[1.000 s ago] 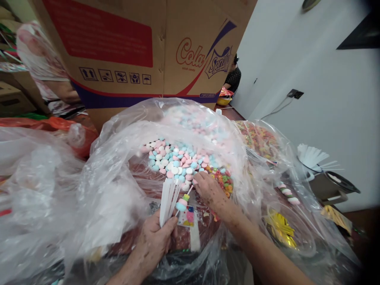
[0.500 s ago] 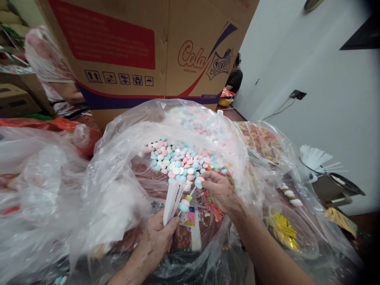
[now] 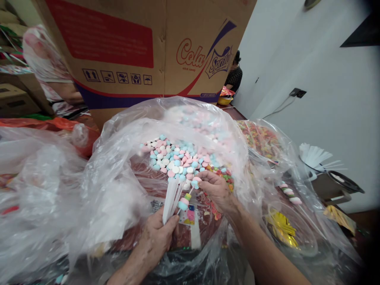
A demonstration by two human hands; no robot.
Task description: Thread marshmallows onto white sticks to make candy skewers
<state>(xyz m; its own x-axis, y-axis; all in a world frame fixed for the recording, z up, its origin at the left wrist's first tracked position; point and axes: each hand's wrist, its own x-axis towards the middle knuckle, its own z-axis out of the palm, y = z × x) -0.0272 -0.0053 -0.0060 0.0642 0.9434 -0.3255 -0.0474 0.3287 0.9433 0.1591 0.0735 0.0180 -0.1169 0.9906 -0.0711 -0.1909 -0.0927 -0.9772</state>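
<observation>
My left hand (image 3: 157, 239) is closed round a bunch of white sticks (image 3: 172, 198); one stick carries a few threaded candies (image 3: 184, 202). My right hand (image 3: 216, 190) pinches a pink and blue candy (image 3: 195, 182) at the tip of that stick. Both hands are inside a big clear plastic bag (image 3: 118, 182) holding a heap of pink, blue and white candies (image 3: 175, 158) and some coloured ring candies (image 3: 221, 176).
A large Cola cardboard box (image 3: 133, 51) stands behind the bag. At the right are another bag of coloured candy (image 3: 261, 138), a finished candy stick (image 3: 289, 194), gold ties (image 3: 279, 227) and a cup of white sticks (image 3: 314, 158). People sit at the far left and far back.
My right hand has lifted from the candy heap with a candy and brought it to the tip of the stick. The left hand has stayed put.
</observation>
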